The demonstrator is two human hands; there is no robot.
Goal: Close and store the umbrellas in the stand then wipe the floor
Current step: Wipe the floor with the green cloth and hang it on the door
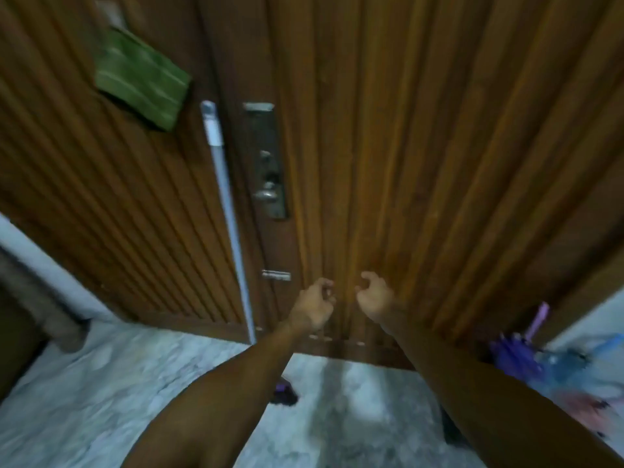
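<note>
1. Both bare arms stretched forward toward a brown ribbed wooden door (pixel 422 146), hands side by side near its lower part.
2. Left hand (pixel 314 307) just left of centre, fingers (pixel 326 285) curled inward, holding nothing visible.
3. Right hand (pixel 374 295) just beside it at 3 o'clock, fingers (pixel 368 276) likewise hooked loosely, empty; contact with the door impossible to tell through the blur.
4. Purple umbrella (pixel 516 352) down at 4 o'clock by the door's right edge, folded, pale purple handle (pixel 540 319) pointing up.
5. Blue umbrella (pixel 570 361) right beside it, further toward 3 o'clock, with something pinkish and blurred below; stand itself not clearly made out.
6. White pole (pixel 229 224) at 10 o'clock from the hands, leaning against the door, lower end near the floor.
7. Metal lock plate with handle (pixel 270 170) just right of the pole; small latch (pixel 276 274) below it.
8. Green striped cloth (pixel 141 82) hanging up at 11 o'clock on the wooden panel.
9. Pale marbled floor (pixel 101 400) underneath, small dark purple object (pixel 283 393) lying on it between the forearms.
</note>
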